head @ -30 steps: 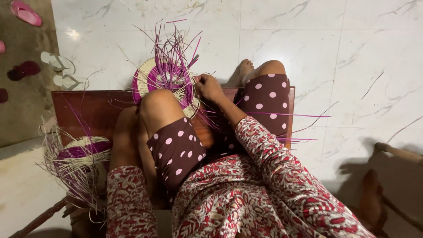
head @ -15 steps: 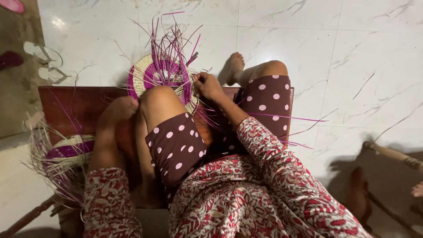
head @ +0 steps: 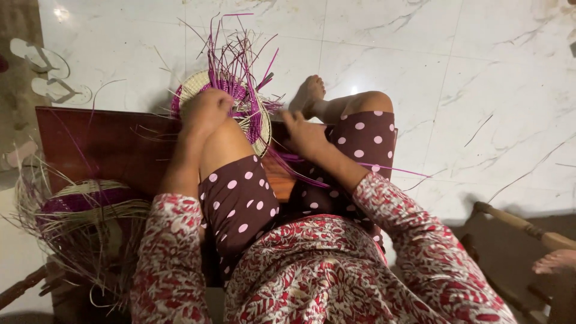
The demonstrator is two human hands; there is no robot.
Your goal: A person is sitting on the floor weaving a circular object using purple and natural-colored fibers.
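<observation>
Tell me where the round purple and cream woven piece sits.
Head view, upper middle: the woven piece stands at the bench's far edge, under the left hand, beside the right hand.

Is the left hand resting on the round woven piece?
Yes, the left hand lies on the round woven piece above the raised knee.

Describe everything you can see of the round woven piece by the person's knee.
The round woven piece is a flat disc of cream and purple rings, seemingly straw or reed. It stands tilted on edge against the raised knee, at the far edge of the wooden bench. Loose purple and pale strands fan upward from it, unfinished. The left hand rests on its top; the right hand is beside its lower edge.
</observation>
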